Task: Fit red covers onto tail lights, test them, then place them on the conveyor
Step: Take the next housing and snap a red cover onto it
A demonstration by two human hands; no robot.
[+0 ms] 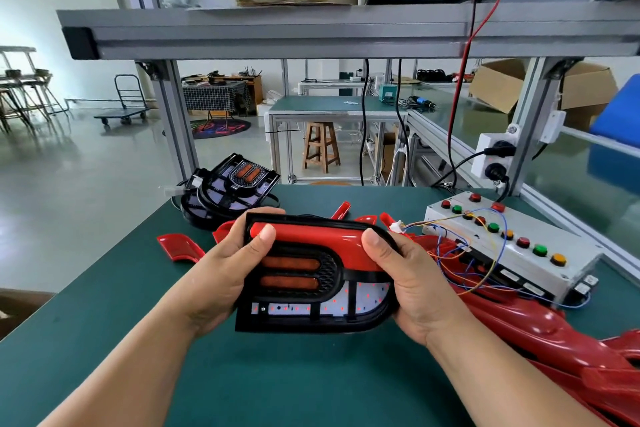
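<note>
Hands are both clamped on the same part: left hand (228,267) wraps the left end of the tail light (311,291), right hand (412,288) wraps the right end. Fingers curl round the back and both thumbs press down on the red cover (322,231) along its top edge. The whole thing is held up just above the green mat (277,388), tilted toward the camera.

Handling-wise, I'd guess it's light, hollow plastic, stiff enough for an end-to-end hold like this. The cover looks glossy, so probably slick under the thumbs, and likely a snap fit that wants even pressure rather than one hard shove. I'd grip the black frame edges and keep off the pale LED board in the lower half.

Further out: thin wires (460,253) run from behind the light to the test box (512,243) on the right. Loose covers (180,247) lie left and right, and a stack of bare tail lights (232,191) sits at the back.
</note>
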